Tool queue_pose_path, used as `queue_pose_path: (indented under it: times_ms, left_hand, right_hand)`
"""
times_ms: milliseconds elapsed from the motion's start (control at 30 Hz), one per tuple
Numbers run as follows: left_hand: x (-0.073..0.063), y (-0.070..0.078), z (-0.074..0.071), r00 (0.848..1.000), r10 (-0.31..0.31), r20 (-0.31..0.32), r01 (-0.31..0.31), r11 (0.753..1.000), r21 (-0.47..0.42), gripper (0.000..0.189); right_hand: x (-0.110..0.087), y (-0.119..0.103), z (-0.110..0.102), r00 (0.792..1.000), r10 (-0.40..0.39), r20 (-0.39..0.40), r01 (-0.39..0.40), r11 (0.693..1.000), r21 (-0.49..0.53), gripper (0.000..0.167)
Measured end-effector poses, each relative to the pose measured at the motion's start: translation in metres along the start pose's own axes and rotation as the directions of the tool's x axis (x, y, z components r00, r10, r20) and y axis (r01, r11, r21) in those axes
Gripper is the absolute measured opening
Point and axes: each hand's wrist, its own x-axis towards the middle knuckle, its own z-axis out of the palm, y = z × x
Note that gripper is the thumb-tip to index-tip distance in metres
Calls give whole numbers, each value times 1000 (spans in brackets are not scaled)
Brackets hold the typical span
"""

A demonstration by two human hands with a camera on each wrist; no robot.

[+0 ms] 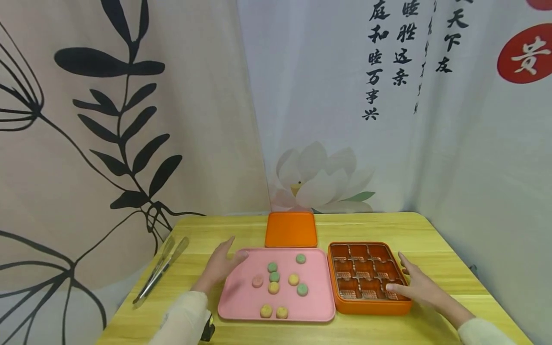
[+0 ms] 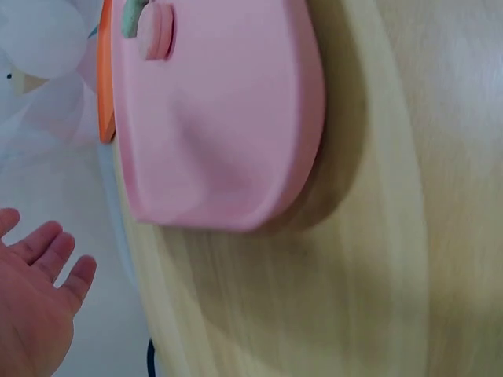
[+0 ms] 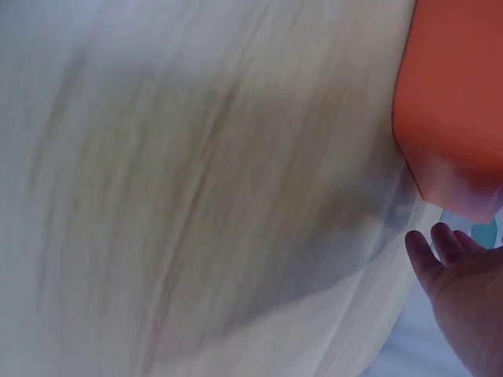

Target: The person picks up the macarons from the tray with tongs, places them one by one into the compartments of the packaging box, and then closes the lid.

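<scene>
A pink tray (image 1: 241,306) lies mid-table with several small round cakes on it: green (image 1: 302,289), yellow (image 1: 266,311) and one pink cake (image 1: 257,281). My left hand (image 1: 221,264) hovers by the tray's left edge, fingers spread, holding nothing. The left wrist view also shows that hand (image 2: 39,302) apart from the tray. Right of the tray stands an orange box (image 1: 373,307) with a clear divided insert (image 1: 364,270). My right hand (image 1: 416,283) is at the box's right side, fingers extended and nothing in them; whether it touches the box I cannot tell.
An orange lid (image 1: 291,230) lies behind the tray. Metal tongs (image 1: 159,272) rest near the table's left edge. A small black object (image 1: 208,329) shows partly beside the left sleeve. A printed curtain (image 1: 207,120) hangs behind the wooden table (image 1: 431,239).
</scene>
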Motion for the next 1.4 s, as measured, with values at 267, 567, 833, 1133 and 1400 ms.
queue_pose_path:
  times_ms: [267, 567, 833, 1133, 1400]
  left_hand:
    - [-6, 0, 18, 999, -30, 11, 32, 989, -141, 88]
    - [-16, 3, 33, 996, -73, 45, 82, 968, -236, 77]
    - [-20, 2, 35, 998, -18, 60, 31, 972, -232, 70]
    - [-21, 0, 29, 996, -82, 35, 88, 963, -254, 74]
    - [-18, -16, 6, 994, -105, -11, 99, 959, -265, 75]
  right_hand:
    - [-3, -3, 6, 1000, 4, 21, -6, 997, 82, 111]
    - [-5, 0, 10, 997, -73, 31, 67, 984, 164, 109]
    - [-7, 2, 13, 996, -88, 23, 82, 978, 189, 109]
    - [-8, 2, 13, 998, -44, 46, 35, 983, 180, 109]
    - [-9, 3, 14, 998, -41, 56, 29, 981, 190, 109]
